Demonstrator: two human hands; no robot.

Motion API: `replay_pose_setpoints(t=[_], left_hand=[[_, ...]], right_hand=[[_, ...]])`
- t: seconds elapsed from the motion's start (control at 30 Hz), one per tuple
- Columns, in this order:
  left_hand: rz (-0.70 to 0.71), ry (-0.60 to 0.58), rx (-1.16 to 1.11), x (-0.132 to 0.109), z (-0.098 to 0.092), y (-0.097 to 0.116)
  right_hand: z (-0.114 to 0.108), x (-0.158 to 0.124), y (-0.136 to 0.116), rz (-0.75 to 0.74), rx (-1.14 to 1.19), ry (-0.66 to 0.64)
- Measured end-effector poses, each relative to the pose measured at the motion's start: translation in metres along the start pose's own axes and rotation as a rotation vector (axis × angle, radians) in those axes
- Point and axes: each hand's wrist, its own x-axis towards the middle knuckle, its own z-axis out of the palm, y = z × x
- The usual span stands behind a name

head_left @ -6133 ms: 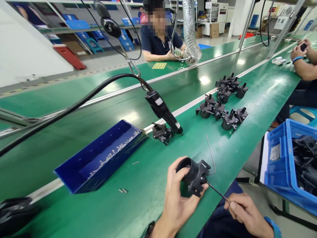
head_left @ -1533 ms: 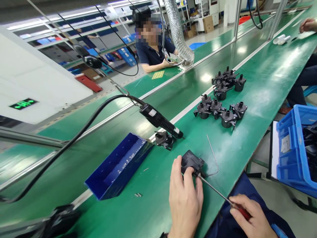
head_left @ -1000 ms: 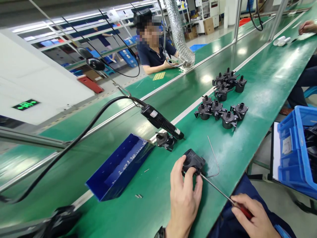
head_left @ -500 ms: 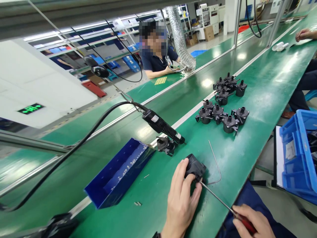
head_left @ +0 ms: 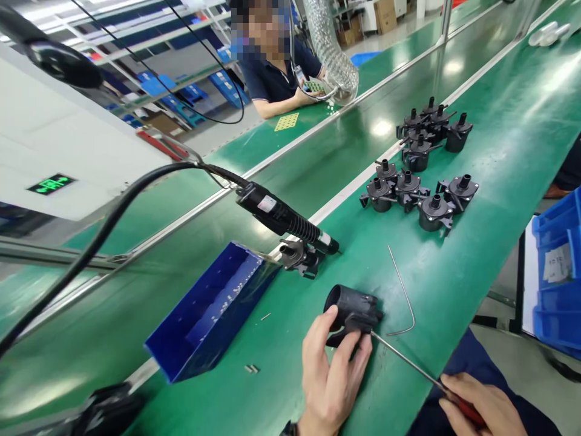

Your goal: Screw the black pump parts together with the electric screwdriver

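My left hand [head_left: 333, 369] is closed around a black plastic housing [head_left: 351, 306], a hollow cylinder lying on its side with its open end facing left. In my right hand [head_left: 483, 402] is a screwdriver [head_left: 408, 361] with a red handle and a long thin shaft. Its tip meets the near side of the housing, close to my left fingertips; the exact contact spot is hidden. A bent metal rod [head_left: 403, 293] lies on the green bench just right of the housing. Behind the housing, a black electric screwdriver [head_left: 285, 218] rests across another black part [head_left: 299, 257].
A blue bin [head_left: 213, 315] with small metal pieces inside stands left of my hands. Small pins [head_left: 251, 368] lie near it. Several black assemblies [head_left: 417, 194] stand farther back. A blue crate [head_left: 560, 272] is at right. Across the bench, a person [head_left: 281, 72] handles a small sheet.
The camera view has shifted. The housing has turned so that its open end now shows at the left. Both hands keep their holds, and the screwdriver tip stays against the housing.
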Motion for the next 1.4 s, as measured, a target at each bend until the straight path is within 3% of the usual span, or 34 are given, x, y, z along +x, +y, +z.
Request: replay_pose_setpoints(t=[0.17, 0.33, 0.43, 0.57, 0.7, 0.83, 0.97, 1.4], left_hand=[[-0.016, -0.011, 0.036, 0.002, 0.000, 0.000], [-0.095, 0.027, 0.014, 0.007, -0.001, 0.009], [-0.101, 0.008, -0.028, 0.007, 0.003, 0.015], [-0.049, 0.007, 0.004, 0.008, 0.009, 0.015], [0.009, 0.011, 0.040, 0.009, 0.011, 0.010], [0.042, 0.019, 0.032, 0.008, 0.009, 0.005], [0.069, 0.019, 0.061, 0.006, 0.007, 0.001], [-0.014, 0.004, 0.131, 0.005, 0.015, -0.003]], right_hand=[[-0.005, -0.002, 0.003, 0.045, 0.038, -0.006], [-0.020, -0.005, 0.015, 0.314, 0.133, 0.027], [-0.026, 0.020, 0.009, 0.497, 0.336, -0.057], [-0.021, 0.087, -0.019, 0.668, 0.676, -0.135], [-0.011, 0.152, -0.038, 0.632, 0.875, -0.198], [0.003, 0.188, -0.040, 0.609, 1.040, -0.316], [0.019, 0.199, -0.040, 0.612, 1.123, -0.381], [0.032, 0.207, -0.057, 0.690, 1.130, -0.255]])
